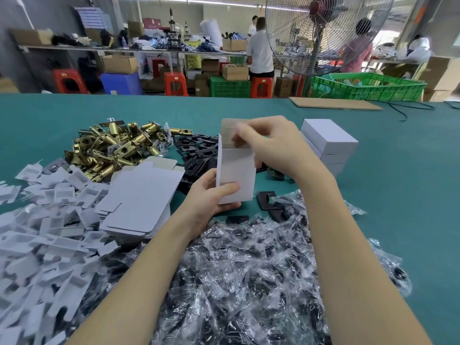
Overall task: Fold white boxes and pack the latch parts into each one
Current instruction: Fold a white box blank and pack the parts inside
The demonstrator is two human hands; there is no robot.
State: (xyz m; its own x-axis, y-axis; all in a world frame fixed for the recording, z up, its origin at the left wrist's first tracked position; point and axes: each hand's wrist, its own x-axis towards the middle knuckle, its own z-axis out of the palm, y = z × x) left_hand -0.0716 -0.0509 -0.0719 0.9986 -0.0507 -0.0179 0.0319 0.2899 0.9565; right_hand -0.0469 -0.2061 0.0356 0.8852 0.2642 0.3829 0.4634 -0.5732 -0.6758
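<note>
My left hand (209, 197) grips the upright white box (236, 175) at its base; my right hand's (271, 143) fingers (240, 136) pinch its top flap.

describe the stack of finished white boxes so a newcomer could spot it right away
On the teal table, look just right of the right hand. The stack of closed white boxes stands there; unlike the flat box blanks on the left, these are folded up and shut.

The white box (236, 175) looks like matt, smooth card; the flat blanks (139, 195) the same; the latches (117, 145) are shiny brass-toned metal; the plates (196, 155) matt black; the bags (249, 270) glossy, crinkled clear plastic; the table (398, 195) matt teal cloth.
</note>
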